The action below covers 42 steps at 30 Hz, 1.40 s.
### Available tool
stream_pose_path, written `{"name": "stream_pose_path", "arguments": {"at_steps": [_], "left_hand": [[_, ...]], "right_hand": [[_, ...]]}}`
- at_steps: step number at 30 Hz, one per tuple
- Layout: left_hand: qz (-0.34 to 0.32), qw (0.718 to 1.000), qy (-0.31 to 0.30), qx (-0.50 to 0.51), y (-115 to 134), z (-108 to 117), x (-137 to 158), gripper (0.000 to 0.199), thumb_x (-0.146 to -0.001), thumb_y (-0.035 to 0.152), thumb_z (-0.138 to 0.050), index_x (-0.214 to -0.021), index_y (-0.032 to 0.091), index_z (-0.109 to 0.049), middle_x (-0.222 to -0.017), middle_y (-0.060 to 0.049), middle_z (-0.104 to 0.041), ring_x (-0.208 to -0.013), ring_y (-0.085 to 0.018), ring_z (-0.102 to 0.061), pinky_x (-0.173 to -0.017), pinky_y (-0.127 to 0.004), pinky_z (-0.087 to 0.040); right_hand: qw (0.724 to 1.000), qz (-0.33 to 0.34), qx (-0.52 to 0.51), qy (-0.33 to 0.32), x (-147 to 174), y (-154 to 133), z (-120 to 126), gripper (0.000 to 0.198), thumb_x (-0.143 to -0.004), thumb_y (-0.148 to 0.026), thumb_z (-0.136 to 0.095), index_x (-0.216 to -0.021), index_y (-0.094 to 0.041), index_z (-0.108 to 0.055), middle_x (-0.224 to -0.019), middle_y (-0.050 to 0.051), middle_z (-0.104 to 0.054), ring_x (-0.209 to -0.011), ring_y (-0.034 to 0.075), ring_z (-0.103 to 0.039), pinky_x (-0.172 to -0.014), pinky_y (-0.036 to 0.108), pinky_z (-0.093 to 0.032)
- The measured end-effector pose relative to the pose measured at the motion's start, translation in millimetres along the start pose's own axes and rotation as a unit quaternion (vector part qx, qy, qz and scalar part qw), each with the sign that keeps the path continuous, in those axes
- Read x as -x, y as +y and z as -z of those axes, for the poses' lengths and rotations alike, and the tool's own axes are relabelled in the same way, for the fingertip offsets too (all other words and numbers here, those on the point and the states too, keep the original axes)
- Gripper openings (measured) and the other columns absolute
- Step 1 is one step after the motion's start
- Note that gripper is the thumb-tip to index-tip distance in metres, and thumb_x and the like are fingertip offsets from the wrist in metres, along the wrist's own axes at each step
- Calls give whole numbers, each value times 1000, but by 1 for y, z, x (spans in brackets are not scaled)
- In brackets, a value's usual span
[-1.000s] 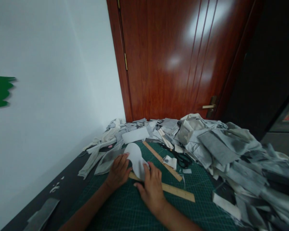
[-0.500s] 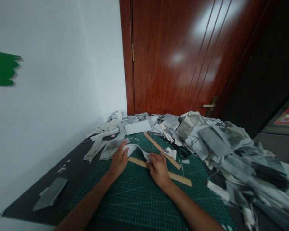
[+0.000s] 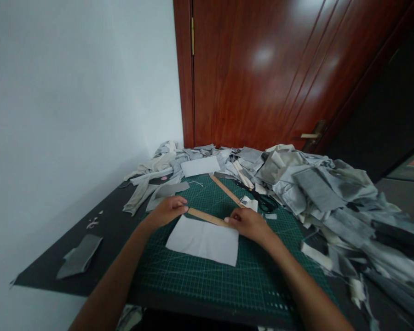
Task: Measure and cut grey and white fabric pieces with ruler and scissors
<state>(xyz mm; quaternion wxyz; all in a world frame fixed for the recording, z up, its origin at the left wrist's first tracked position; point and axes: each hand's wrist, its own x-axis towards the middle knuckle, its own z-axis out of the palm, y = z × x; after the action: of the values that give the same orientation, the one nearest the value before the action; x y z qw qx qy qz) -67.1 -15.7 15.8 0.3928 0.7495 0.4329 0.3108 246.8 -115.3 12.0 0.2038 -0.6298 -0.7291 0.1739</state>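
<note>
A rectangular piece of white cloth (image 3: 203, 241) lies spread on the green cutting mat (image 3: 193, 282), slightly creased. My left hand (image 3: 169, 210) pinches its far left corner with thumb and fingers. At the far right corner, my right hand (image 3: 250, 224) has its fingers closed on the cloth, partly hiding that corner. A wooden ruler (image 3: 207, 216) runs along the cloth's far edge, between the two hands, its right end covered by my right hand. Farther back, a second wooden ruler (image 3: 226, 188) slants across the mat.
Black-handled scissors (image 3: 266, 201) lie right of the rulers beside a small white scrap (image 3: 250, 203). A big heap of grey and white fabric (image 3: 317, 193) fills the right side. More scraps (image 3: 158, 165) line the back. A folded grey piece (image 3: 80, 256) lies left.
The white cloth, bent up between my hands before, now lies flat nearer to me on the mat. My hands have moved farther apart. The view has tilted down slightly.
</note>
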Motion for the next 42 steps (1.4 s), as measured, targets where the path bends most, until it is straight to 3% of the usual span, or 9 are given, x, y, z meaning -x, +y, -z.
{"name": "stream_pose_path", "arguments": {"at_steps": [3, 6, 11, 16, 21, 26, 30, 36, 42], "left_hand": [[-31, 982, 169, -76, -7, -6, -8, 30, -79, 42, -67, -99, 20, -68, -84, -3, -69, -76, -20, -66, -71, -33, -53], [-98, 971, 192, -107, -1, -18, -6, 26, -84, 38, -64, -102, 20, -68, -86, -3, -66, -77, -19, -62, -71, -32, -51], [-237, 957, -13, -168, 25, -50, 19, 21, -84, 34, -71, -102, 22, -70, -99, -4, -66, -92, -20, -62, -81, -32, -51], [-271, 887, -144, -344, 44, -89, 47, 41, -80, 48, -79, -111, 22, -69, -105, -6, -66, -105, -28, -59, -94, -43, -48], [-203, 891, -39, -404, 48, -113, 80, 32, -95, 31, -61, -126, 22, -63, -119, -10, -65, -112, -30, -58, -97, -48, -48], [-188, 890, 37, -413, 44, -139, 115, 52, -95, 33, -59, -143, 16, -51, -146, -17, -53, -137, -36, -46, -115, -58, -36], [-175, 886, 57, -427, 48, -154, 131, 57, -95, 39, -59, -144, 11, -49, -149, -21, -50, -140, -39, -43, -116, -61, -34], [-203, 880, 150, -402, 55, -152, 151, 28, -99, 34, -53, -117, 17, -67, -125, -15, -68, -119, -34, -60, -99, -50, -48], [-193, 890, 160, -381, 49, -146, 137, 49, -99, 36, -52, -142, 13, -50, -153, -18, -48, -145, -39, -36, -114, -58, -36]], "right_hand": [[996, -8, 84, -7, 5, -8, 3, 20, -93, -37, -60, -89, -20, -71, -87, 7, -72, -81, 20, -66, -66, 29, -38], [996, 10, 85, -40, 7, -15, -1, 9, -87, -28, -67, -92, -21, -71, -94, 5, -73, -86, 20, -66, -72, 28, -40], [994, -7, 99, -50, 7, -18, -5, 14, -84, -24, -70, -98, -19, -70, -103, 9, -74, -96, 25, -67, -79, 32, -40], [995, -32, 85, -48, 4, -12, -7, 25, -79, -29, -76, -101, -19, -71, -99, 9, -74, -92, 25, -67, -74, 31, -41], [997, -23, 60, -30, 2, -8, -9, 12, -78, -28, -77, -85, -19, -72, -95, 9, -73, -88, 24, -66, -73, 31, -42], [1000, 8, 4, 12, 2, -4, 5, 16, -94, -22, -56, -86, -18, -69, -87, 8, -71, -82, 21, -62, -73, 31, -41], [992, 101, -62, -46, 5, -10, 12, 20, -97, -28, -53, -90, -19, -69, -81, 1, -68, -77, 17, -60, -69, 25, -42], [964, 179, -102, -166, 18, -19, -7, 13, -86, -28, -67, -82, -18, -75, -70, -3, -68, -65, 14, -60, -59, 22, -41], [984, 147, -59, -86, 18, -17, -15, 12, -90, -27, -66, -92, -20, -76, -80, -1, -73, -73, 16, -64, -69, 24, -44]]}}
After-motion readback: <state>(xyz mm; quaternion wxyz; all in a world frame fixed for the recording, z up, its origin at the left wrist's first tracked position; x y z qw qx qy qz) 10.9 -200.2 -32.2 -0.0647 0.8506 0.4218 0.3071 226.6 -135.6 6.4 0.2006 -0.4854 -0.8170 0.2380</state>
